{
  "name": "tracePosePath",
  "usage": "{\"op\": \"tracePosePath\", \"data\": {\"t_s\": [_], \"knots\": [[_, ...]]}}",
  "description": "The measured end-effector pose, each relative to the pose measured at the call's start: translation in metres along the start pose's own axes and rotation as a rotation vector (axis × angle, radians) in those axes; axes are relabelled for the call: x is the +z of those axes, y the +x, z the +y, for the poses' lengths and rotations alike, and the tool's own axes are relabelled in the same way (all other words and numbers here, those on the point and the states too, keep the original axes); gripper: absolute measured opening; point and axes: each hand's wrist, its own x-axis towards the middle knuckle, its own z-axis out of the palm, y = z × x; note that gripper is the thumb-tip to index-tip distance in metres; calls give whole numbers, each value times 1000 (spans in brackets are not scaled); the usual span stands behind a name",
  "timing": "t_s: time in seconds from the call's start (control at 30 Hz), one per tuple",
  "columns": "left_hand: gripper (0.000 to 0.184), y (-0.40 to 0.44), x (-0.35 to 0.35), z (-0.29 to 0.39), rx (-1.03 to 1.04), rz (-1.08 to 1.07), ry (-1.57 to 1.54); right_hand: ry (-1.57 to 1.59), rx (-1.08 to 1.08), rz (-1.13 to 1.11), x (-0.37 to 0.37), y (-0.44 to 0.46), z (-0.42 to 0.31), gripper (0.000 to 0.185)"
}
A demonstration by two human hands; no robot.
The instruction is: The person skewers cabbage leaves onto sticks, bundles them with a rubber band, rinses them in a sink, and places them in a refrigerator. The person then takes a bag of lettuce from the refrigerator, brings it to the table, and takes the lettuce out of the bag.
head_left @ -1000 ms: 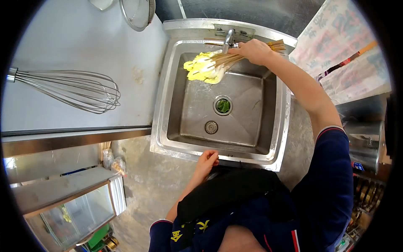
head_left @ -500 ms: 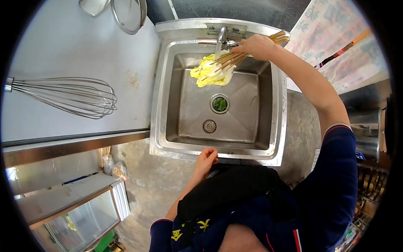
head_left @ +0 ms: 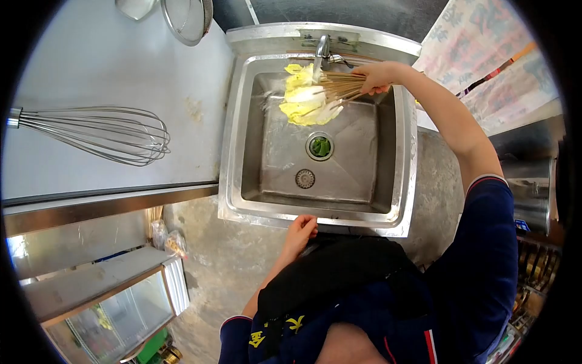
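My right hand (head_left: 379, 77) grips a bundle of thin wooden skewers (head_left: 344, 84) over the back of the steel sink (head_left: 397, 151). Yellow-white cabbage leaves (head_left: 303, 104) are threaded on their left ends, beneath the faucet (head_left: 322, 50), with water running onto them. My left hand (head_left: 305, 227) is closed at the sink's front edge; whether anything is inside its fingers is hidden. Green leaf pieces (head_left: 319, 146) lie in the drain opening, and a round metal strainer (head_left: 305, 178) sits in front of it on the basin floor.
A large whisk (head_left: 97, 134) lies on the white counter (head_left: 121, 73) at the left, with a mesh sieve (head_left: 188, 21) behind it. A glass-topped cabinet (head_left: 121, 315) stands at the lower left. A patterned sheet (head_left: 485, 67) hangs at the right, above a metal pot (head_left: 530, 185).
My right hand has turned the skewers from slanting to nearly level, and the leaves have spread under the faucet. My left hand has stayed at the front edge.
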Motion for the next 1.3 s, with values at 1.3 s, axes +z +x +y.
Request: {"op": "tracePosePath", "data": {"t_s": [1.3], "knots": [[28,5,-4,-7,40,-20,-17,-1166,-405,597,27,-10,-47,54]]}}
